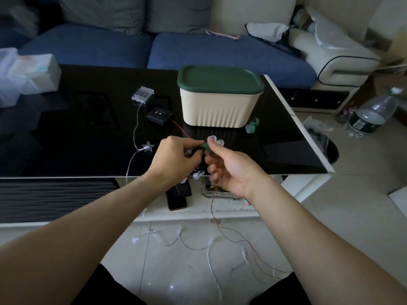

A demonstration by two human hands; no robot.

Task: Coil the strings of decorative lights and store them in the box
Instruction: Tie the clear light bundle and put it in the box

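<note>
A star-light string (198,243) and a thin red wire (231,234) lie uncoiled on the floor at the person's feet. Above the table edge, the left hand (174,159) and right hand (229,170) pinch a green strap (206,147) around a gathered bunch of bulbs (217,140), fingers curled tight. Beyond, the clear battery pack (142,94) and black controller (159,115) wait on the black table (88,128), and the box (220,100) sits lidded, so most of the job appears undone.

arms: bare, no sleeves | legs: black trousers (114,289) | hands: ungloved
</note>
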